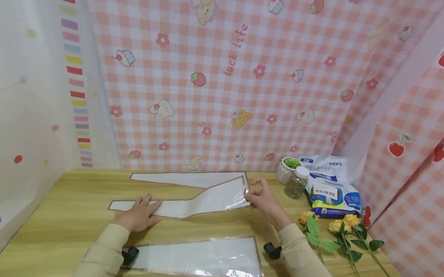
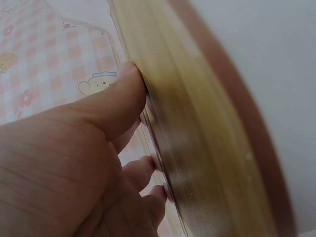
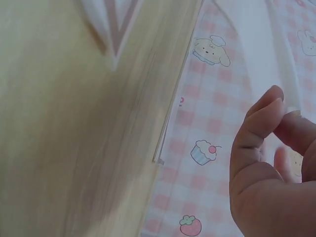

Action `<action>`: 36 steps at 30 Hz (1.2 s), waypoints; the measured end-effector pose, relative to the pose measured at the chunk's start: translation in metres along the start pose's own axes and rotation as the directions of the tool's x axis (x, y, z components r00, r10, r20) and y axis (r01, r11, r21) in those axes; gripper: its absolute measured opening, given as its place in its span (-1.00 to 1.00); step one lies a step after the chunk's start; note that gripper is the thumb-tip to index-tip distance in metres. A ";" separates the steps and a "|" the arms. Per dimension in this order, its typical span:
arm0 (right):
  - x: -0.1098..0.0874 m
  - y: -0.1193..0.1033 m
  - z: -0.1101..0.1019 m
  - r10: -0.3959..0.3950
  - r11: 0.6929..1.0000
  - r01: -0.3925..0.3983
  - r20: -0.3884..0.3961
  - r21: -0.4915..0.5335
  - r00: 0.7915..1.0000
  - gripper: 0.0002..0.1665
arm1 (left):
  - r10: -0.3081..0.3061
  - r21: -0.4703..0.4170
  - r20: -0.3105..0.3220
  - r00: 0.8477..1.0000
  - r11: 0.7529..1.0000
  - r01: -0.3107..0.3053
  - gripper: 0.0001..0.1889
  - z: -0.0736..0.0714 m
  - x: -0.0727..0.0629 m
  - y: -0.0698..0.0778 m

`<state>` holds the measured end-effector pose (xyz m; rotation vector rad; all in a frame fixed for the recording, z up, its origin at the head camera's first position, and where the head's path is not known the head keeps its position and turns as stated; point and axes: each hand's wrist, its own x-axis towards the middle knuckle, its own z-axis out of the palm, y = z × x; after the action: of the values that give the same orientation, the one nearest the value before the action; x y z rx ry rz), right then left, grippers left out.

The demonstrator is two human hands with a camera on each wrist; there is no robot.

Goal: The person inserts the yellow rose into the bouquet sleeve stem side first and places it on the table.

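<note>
A tapered white wrapping sleeve [image 1: 214, 198] with brown edging and a glossy film surface lies bent across the middle of the table, its wide right end lifted. My right hand [image 1: 265, 201] pinches that wide end at its right edge; thumb and fingertips [image 3: 273, 106] meet in the right wrist view. Toward the narrow left end, my left hand [image 1: 137, 214] rests on the sleeve with fingers spread. Close up in the left wrist view, the left thumb [image 2: 123, 98] and fingers touch the surface. A second sleeve [image 1: 173, 178] lies behind, partly covered by the first.
Another sleeve [image 1: 198, 257] lies in front, near the left forearm. At the right stand a succulent pot [image 1: 282, 173], a white-lidded jar [image 1: 296, 187] and a fertilizer bag [image 1: 332, 193]. Several yellow roses [image 1: 341, 224] lie before them. A checked curtain [image 1: 225, 91] hangs behind.
</note>
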<state>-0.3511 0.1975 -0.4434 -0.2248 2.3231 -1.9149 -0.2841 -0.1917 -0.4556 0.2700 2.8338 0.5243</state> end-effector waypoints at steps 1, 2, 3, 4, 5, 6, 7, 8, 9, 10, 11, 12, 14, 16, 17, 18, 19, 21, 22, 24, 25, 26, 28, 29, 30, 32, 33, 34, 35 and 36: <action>-0.001 0.000 0.000 -0.014 1.000 0.014 0.003 -0.007 1.000 -0.57 | 0.003 0.000 -0.002 1.000 1.000 -0.003 -0.36 0.001 0.000 -0.001; -0.002 0.000 -0.001 -0.033 0.999 0.033 0.016 -0.021 0.999 -0.55 | 0.005 0.001 -0.005 1.000 1.000 -0.005 -0.36 0.002 0.000 -0.001; -0.003 -0.001 -0.001 -0.045 0.998 0.046 0.025 -0.038 0.999 -0.54 | 0.006 0.001 -0.008 1.000 1.000 -0.006 -0.36 0.002 0.000 -0.002; -0.005 -0.001 -0.001 -0.057 0.996 0.059 0.036 -0.063 0.998 -0.53 | 0.002 0.001 -0.010 1.000 1.000 -0.002 -0.36 0.003 0.000 -0.002; -0.007 -0.001 -0.002 -0.060 0.994 0.063 0.040 -0.087 0.997 -0.53 | 0.000 0.000 -0.010 1.000 1.000 0.000 -0.36 0.003 0.000 -0.002; -0.009 -0.001 -0.002 -0.057 0.992 0.062 0.049 -0.107 0.997 -0.54 | 0.000 0.000 -0.009 1.000 1.000 0.000 -0.36 0.003 -0.001 -0.002; -0.011 0.000 -0.003 -0.053 0.990 0.061 0.060 -0.129 0.997 -0.55 | 0.000 0.003 -0.008 1.000 1.000 0.000 -0.36 0.003 -0.001 -0.001; -0.013 0.000 -0.004 -0.047 0.987 0.058 0.076 -0.147 0.996 -0.56 | 0.001 0.005 -0.008 1.000 1.000 -0.001 -0.36 0.003 -0.001 -0.002; -0.015 0.001 -0.005 -0.034 0.987 0.048 0.089 -0.154 0.995 -0.59 | 0.002 0.008 -0.009 1.000 1.000 -0.002 -0.36 0.003 -0.001 -0.001; -0.016 0.002 -0.006 -0.025 0.985 0.042 0.104 -0.166 0.994 -0.62 | 0.005 0.011 -0.010 1.000 1.000 -0.005 -0.36 0.003 -0.001 -0.002; -0.017 0.002 -0.007 -0.019 0.985 0.040 0.126 -0.166 0.992 -0.63 | 0.007 0.015 -0.012 1.000 1.000 -0.007 -0.37 0.003 -0.001 -0.002; -0.018 0.003 -0.007 -0.015 0.986 0.040 0.149 -0.164 0.989 -0.65 | 0.008 0.017 -0.015 1.000 1.000 -0.008 -0.37 0.003 -0.001 -0.003; -0.019 0.003 -0.009 -0.014 0.988 0.044 0.192 -0.151 0.981 -0.67 | 0.007 0.015 -0.019 1.000 1.000 -0.007 -0.36 0.004 -0.001 -0.004; -0.020 0.003 -0.010 -0.016 0.992 0.044 0.229 -0.115 0.973 -0.65 | 0.005 0.013 -0.021 1.000 1.000 -0.004 -0.36 0.005 0.000 -0.005; -0.020 0.003 -0.010 -0.017 0.996 0.039 0.247 -0.084 0.969 -0.63 | 0.003 0.013 -0.021 1.000 1.000 -0.003 -0.36 0.005 0.000 -0.005; -0.020 0.003 -0.011 -0.016 0.998 0.032 0.258 -0.057 0.966 -0.60 | 0.004 0.014 -0.021 1.000 1.000 -0.003 -0.36 0.005 0.000 -0.005; -0.020 0.004 -0.011 -0.018 0.999 0.027 0.269 -0.032 0.963 -0.58 | 0.004 0.015 -0.019 1.000 1.000 -0.004 -0.35 0.006 0.000 -0.006; -0.020 0.005 -0.012 -0.023 1.000 0.023 0.282 0.004 0.959 -0.55 | 0.007 0.019 -0.018 1.000 1.000 -0.007 -0.35 0.006 0.000 -0.005; -0.020 0.005 -0.011 -0.021 1.000 0.019 0.284 0.008 0.959 -0.55 | 0.007 0.019 -0.017 1.000 1.000 -0.007 -0.35 0.006 0.000 -0.006; -0.019 0.006 -0.011 -0.024 0.999 0.030 0.276 -0.017 0.961 -0.60 | 0.007 0.019 -0.016 1.000 1.000 -0.007 -0.35 0.005 0.000 -0.005; -0.019 0.006 -0.010 -0.031 0.998 0.045 0.272 -0.047 0.962 -0.64 | 0.006 0.018 -0.015 1.000 1.000 -0.006 -0.35 0.005 0.000 -0.004; -0.018 0.006 -0.009 -0.034 0.995 0.057 0.264 -0.080 0.964 -0.68 | 0.006 0.017 -0.015 1.000 1.000 -0.005 -0.35 0.004 0.000 -0.004; -0.017 0.006 -0.008 -0.037 0.987 0.076 0.257 -0.142 0.966 -0.69 | 0.001 0.015 -0.012 1.000 1.000 -0.001 -0.35 0.003 0.000 -0.003; -0.017 0.006 -0.007 -0.038 0.982 0.083 0.256 -0.168 0.966 -0.64 | 0.000 0.015 -0.010 1.000 1.000 0.000 -0.34 0.003 0.000 -0.003; -0.017 0.006 -0.006 -0.036 0.979 0.086 0.262 -0.183 0.964 -0.55 | 0.002 0.015 -0.009 1.000 1.000 -0.002 -0.34 0.003 0.001 -0.003; -0.016 0.007 -0.004 -0.025 0.978 0.082 0.281 -0.193 0.959 -0.34 | 0.002 0.012 -0.006 1.000 1.000 -0.002 -0.35 0.004 0.001 -0.004; -0.016 0.007 -0.003 -0.023 0.979 0.081 0.296 -0.186 0.955 -0.24 | 0.005 0.011 -0.006 1.000 1.000 -0.004 -0.35 0.004 0.001 -0.004; -0.015 0.008 -0.002 -0.018 0.981 0.076 0.309 -0.177 0.951 -0.15 | 0.006 0.010 -0.006 1.000 1.000 -0.006 -0.35 0.004 0.001 -0.005; -0.015 0.009 -0.001 -0.015 0.984 0.071 0.321 -0.162 0.947 -0.09 | 0.005 0.007 -0.006 1.000 1.000 -0.005 -0.35 0.004 0.001 -0.005; -0.015 0.009 0.000 -0.019 0.986 0.072 0.336 -0.148 0.942 -0.05 | 0.004 0.005 -0.007 1.000 1.000 -0.003 -0.35 0.004 0.000 -0.005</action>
<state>-0.3368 0.2021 -0.4527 -0.5762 2.2518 -1.5625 -0.2839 -0.1948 -0.4615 0.2747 2.8419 0.5198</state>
